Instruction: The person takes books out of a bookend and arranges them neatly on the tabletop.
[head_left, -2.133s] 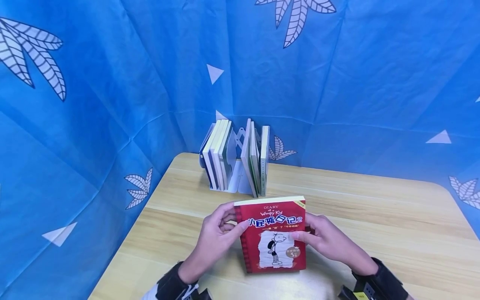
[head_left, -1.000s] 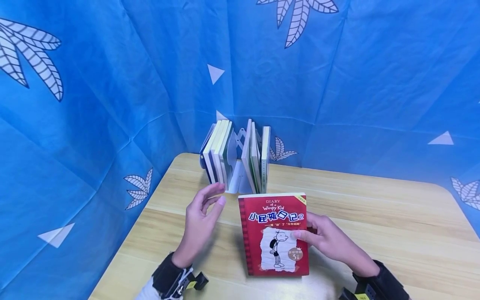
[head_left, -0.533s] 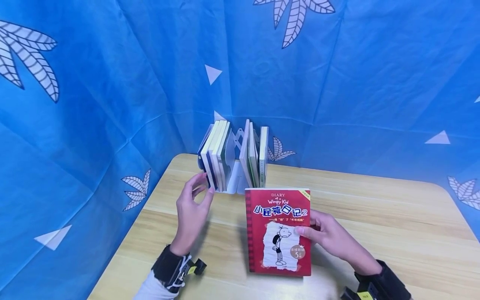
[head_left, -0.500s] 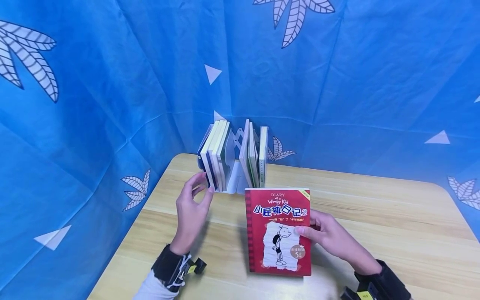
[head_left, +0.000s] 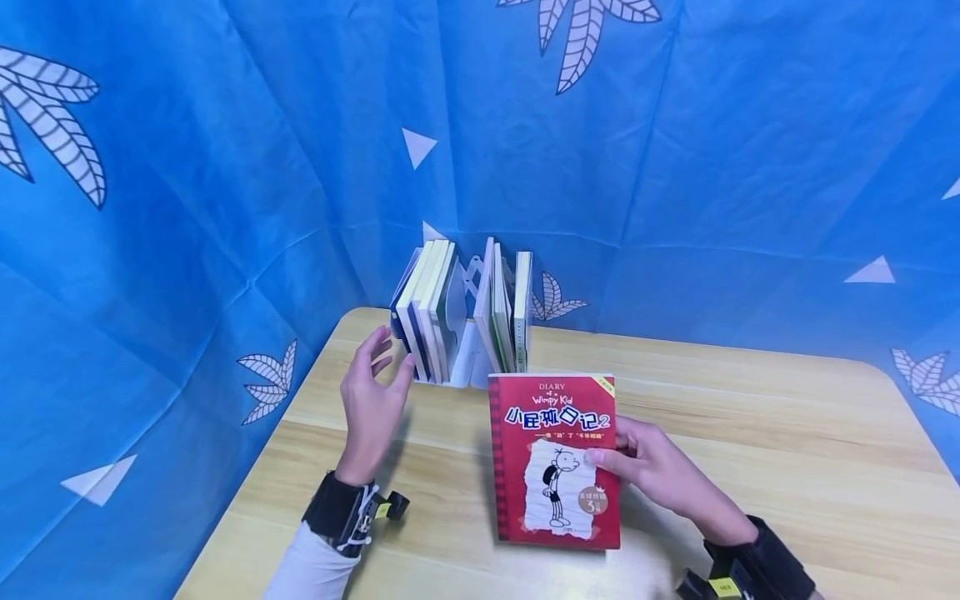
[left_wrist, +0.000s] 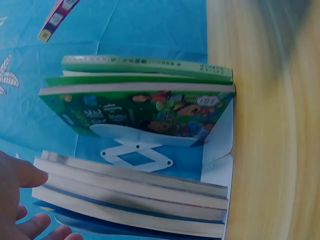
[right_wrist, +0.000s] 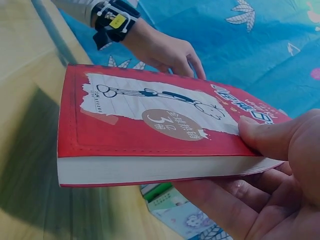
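Note:
A red paperback book (head_left: 555,462) with a cartoon figure on its cover is gripped at its right edge by my right hand (head_left: 656,467), thumb on the front and fingers behind. The right wrist view shows the book's white page edge and my thumb pressing the cover. My left hand (head_left: 372,400) holds nothing; its fingers are spread and slightly bent beside the left group of books (head_left: 427,312). In the left wrist view, those books (left_wrist: 135,192) lie close to the fingers. Whether a fingertip touches them I cannot tell.
A white metal bookend rack (head_left: 468,354) stands at the table's back left, with a gap between its left books and the right group of books (head_left: 504,308). A wooden table (head_left: 750,433) spreads below, and a blue patterned cloth (head_left: 712,167) hangs behind it.
My left hand has let go of the red book and moved left and away toward the left books. My right hand keeps its hold on the book, which has shifted slightly upright.

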